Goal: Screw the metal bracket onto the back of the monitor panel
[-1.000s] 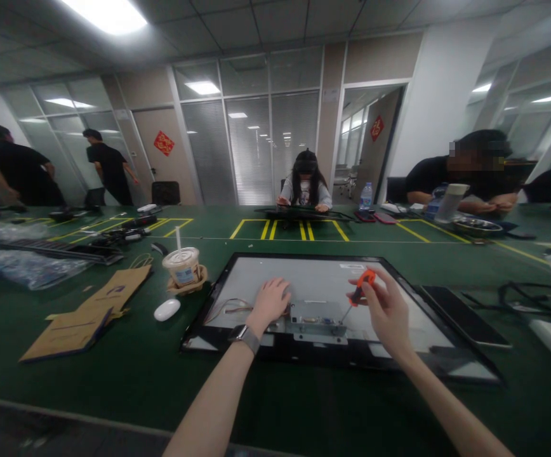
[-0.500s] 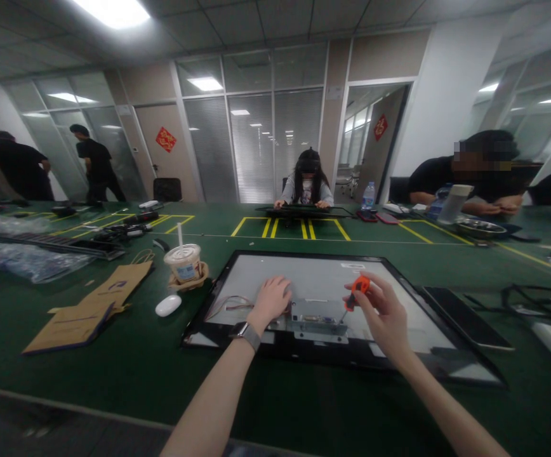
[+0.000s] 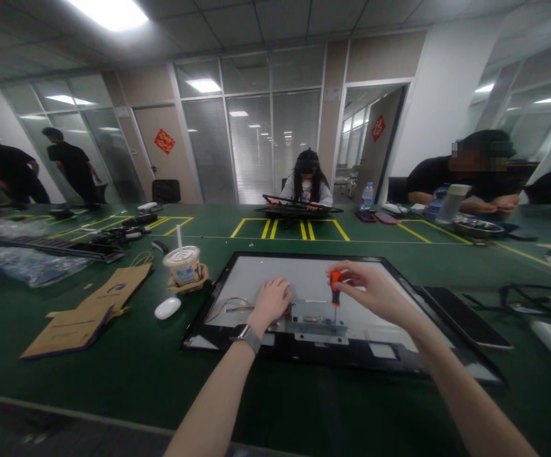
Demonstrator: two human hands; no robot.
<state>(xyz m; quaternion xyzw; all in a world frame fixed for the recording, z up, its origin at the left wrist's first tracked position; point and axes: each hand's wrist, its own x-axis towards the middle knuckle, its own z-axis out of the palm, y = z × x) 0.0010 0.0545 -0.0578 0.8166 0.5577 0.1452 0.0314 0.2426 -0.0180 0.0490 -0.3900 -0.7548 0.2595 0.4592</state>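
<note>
A flat monitor panel (image 3: 247,273) with a black frame lies back side up in front of me. Near its front edge sits a metal bracket (image 3: 320,335) with connector ports. My right hand (image 3: 368,289) grips an orange-and-black screwdriver (image 3: 336,289), held nearly upright, its tip at the right part of the bracket. Whether the tip sits in a screw is too small to tell. My left hand (image 3: 272,301) rests flat on the panel just left of the bracket, fingers stretched out. Thin cables (image 3: 230,306) run beside it.
Left of the panel are a white mouse (image 3: 167,308), an iced drink cup (image 3: 183,265) in a carrier and brown paper bags (image 3: 80,317). To the right lie a dark flat slab (image 3: 466,316) and black cables (image 3: 532,298). Co-workers sit across the green table (image 3: 127,381).
My right hand has moved left, and the screwdriver has gone from slanted to nearly upright over the bracket. My left hand stays in place.
</note>
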